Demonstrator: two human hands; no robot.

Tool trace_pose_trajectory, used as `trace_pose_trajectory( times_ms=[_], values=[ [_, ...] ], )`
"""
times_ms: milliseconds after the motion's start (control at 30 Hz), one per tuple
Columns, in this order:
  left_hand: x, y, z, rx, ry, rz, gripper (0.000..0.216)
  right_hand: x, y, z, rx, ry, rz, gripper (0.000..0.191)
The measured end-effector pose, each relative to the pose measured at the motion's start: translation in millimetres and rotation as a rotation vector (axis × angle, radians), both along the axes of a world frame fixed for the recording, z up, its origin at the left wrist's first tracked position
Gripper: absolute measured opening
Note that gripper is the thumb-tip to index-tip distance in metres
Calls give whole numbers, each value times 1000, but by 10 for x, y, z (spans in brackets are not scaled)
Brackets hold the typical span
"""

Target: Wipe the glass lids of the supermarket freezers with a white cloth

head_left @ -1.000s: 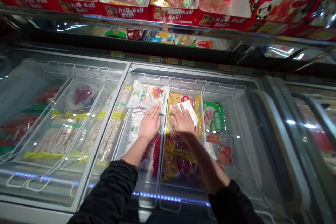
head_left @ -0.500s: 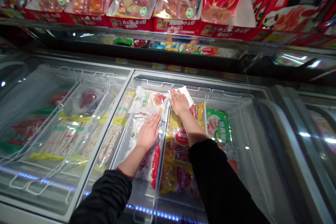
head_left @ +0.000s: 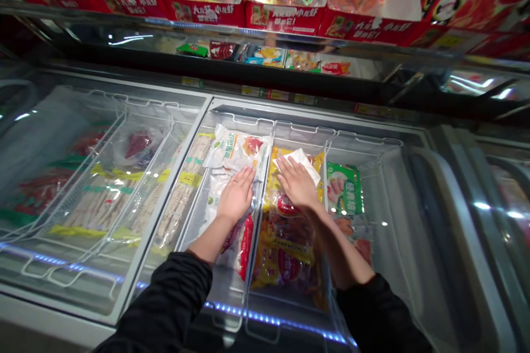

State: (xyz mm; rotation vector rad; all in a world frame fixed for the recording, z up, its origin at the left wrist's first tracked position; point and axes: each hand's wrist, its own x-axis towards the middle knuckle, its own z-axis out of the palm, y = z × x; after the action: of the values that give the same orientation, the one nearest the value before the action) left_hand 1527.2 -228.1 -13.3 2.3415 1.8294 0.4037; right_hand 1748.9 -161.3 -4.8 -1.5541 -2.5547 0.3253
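Observation:
My right hand [head_left: 297,182] lies flat over a folded white cloth or paper wipe [head_left: 309,165], pressing it on the freezer's clear glass lid [head_left: 290,299]. Its fingers are stretched out, and the wipe shows beyond them and to their right. To the left, my left hand [head_left: 237,193] rests palm down on the same lid with its fingers extended and nothing in it. Under the glass, a white food bag [head_left: 238,148] shows ahead of my left hand. Yellow packages [head_left: 265,276] lie in the basket below my right hand. A green package [head_left: 343,187] lies further right.
A metal frame bar [head_left: 165,198] divides this lid from the left freezer section. Curved lid edges [head_left: 467,231] run along the right. Above the back edge hangs a shelf [head_left: 232,30] with red display boxes [head_left: 207,12] of packaged food.
My right hand has slid the white wipe right and toward me across the glass, its forearm swinging right. My left hand stays in nearly the same place. The view has tilted slightly downward.

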Motion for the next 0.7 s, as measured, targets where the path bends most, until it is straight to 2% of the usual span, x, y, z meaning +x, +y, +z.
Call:
trace_pose_trajectory(
  times_ms=[100,200,300,400,433,533,600,700],
  values=[
    [4,0,15,-8,9,5,56,-190,367,4,8,3,-163,58],
    [2,1,28,-21,19,6,57,-537,503,13,-16,12,-141,58],
    [-1,0,31,-28,20,2,57,-702,231,-2,24,60,24,58],
    [-5,-2,27,-26,11,-2,56,-501,-158,-37,35,59,101,57],
    [-6,-2,24,-24,7,-2,56,-378,-240,-46,21,35,66,56],
    [-5,2,8,-24,3,3,57,-44,-233,-47,28,-18,-223,58],
    [-3,7,-9,-26,5,7,57,34,-51,-29,43,-36,-348,59],
    [-2,14,-41,-18,12,8,55,-88,293,2,29,-49,-393,60]
  ],
)
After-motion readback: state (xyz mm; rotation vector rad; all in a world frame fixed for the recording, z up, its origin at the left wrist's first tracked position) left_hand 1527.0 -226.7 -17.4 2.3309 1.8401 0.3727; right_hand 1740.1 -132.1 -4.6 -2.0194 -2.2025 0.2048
